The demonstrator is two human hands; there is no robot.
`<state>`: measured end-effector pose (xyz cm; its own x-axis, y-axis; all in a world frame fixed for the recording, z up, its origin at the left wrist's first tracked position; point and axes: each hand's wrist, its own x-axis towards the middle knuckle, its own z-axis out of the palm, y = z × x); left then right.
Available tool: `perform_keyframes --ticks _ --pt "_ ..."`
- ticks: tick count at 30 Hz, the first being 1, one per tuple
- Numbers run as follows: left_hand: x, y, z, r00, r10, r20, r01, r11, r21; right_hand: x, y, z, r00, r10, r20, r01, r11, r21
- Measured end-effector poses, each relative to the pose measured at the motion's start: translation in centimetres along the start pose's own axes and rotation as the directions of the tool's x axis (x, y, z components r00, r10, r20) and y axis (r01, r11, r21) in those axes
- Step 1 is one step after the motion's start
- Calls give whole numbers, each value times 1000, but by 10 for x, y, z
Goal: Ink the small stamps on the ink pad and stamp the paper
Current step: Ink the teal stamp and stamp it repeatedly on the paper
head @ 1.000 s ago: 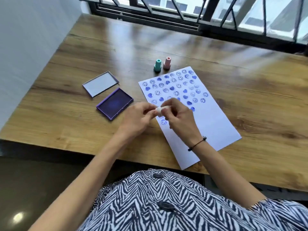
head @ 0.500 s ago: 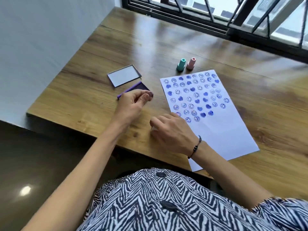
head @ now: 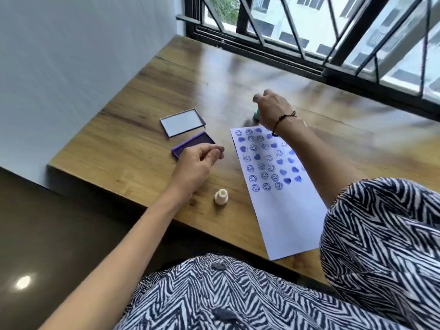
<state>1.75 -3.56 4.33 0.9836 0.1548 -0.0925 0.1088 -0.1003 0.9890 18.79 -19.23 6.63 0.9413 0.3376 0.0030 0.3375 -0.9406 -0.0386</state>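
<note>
The white paper (head: 289, 215) lies on the wooden table (head: 133, 148), its upper half covered in blue smiley and heart prints. The open purple ink pad (head: 190, 142) sits to its left. My left hand (head: 200, 163) hovers at the pad's near corner, thumb and fingers pinched together with nothing visible between them. A white stamp (head: 221, 197) stands alone near the table's front edge. My right hand (head: 273, 108), blurred, reaches past the top of the paper and closes over the green stamp (head: 256, 116). The pink stamp is hidden behind that hand.
The ink pad's clear lid (head: 182, 121) lies behind the pad. A grey wall (head: 71, 67) runs along the table's left side, and a barred window (head: 309, 39) lines the far edge. The table's front edge is close to my body.
The white stamp that both hands held now stands on the table. My right hand has moved from the near edge of the paper out to the green stamp. The camera has turned left.
</note>
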Motion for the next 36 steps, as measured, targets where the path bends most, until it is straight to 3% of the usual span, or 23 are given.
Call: perform_keyframes --ticks 3,5,8,10,12,20,23,24,27,28,31,36 --pt "-3 3 0 1000 -2 1 2 1000 -19 -2 -4 6 999 -48 24 48 999 11" --pt "-2 5 -2 1000 -5 -11 5 999 -45 -9 -11 5 999 -35 -42 44 970 237" --pt "3 9 -5 996 -32 -79 23 992 -120 -36 -34 -2 994 -44 -96 93 789 607" --pt "5 12 -7 994 -54 -98 35 982 -186 -58 -52 -4 992 -117 -52 116 657 745" --pt "6 12 -9 994 -46 -103 22 973 -230 -74 -67 -4 990 -138 -33 109 588 802" --pt "-6 1 -25 990 -68 -125 25 948 -317 -86 -89 7 988 -150 -20 96 520 849" --pt "-8 -3 -35 978 -112 -174 39 924 -380 -82 -91 5 996 -91 27 5 335 942" --pt "-9 -5 -39 973 -119 -196 34 920 -391 -78 -91 5 997 -72 21 5 347 938" --pt "-10 -15 -51 953 -100 -284 -12 930 -369 -64 -92 5 988 -112 -103 153 719 678" --pt "-10 -19 -52 942 -92 -322 -26 939 -344 -61 -95 4 981 -144 -132 194 786 587" --pt "-14 -34 -55 893 -114 -435 -17 958 -287 -58 -118 6 952 -265 -153 306 805 508" --pt "-17 -41 -42 904 -114 -412 -5 961 -278 -68 -124 22 908 -407 -103 419 865 276"
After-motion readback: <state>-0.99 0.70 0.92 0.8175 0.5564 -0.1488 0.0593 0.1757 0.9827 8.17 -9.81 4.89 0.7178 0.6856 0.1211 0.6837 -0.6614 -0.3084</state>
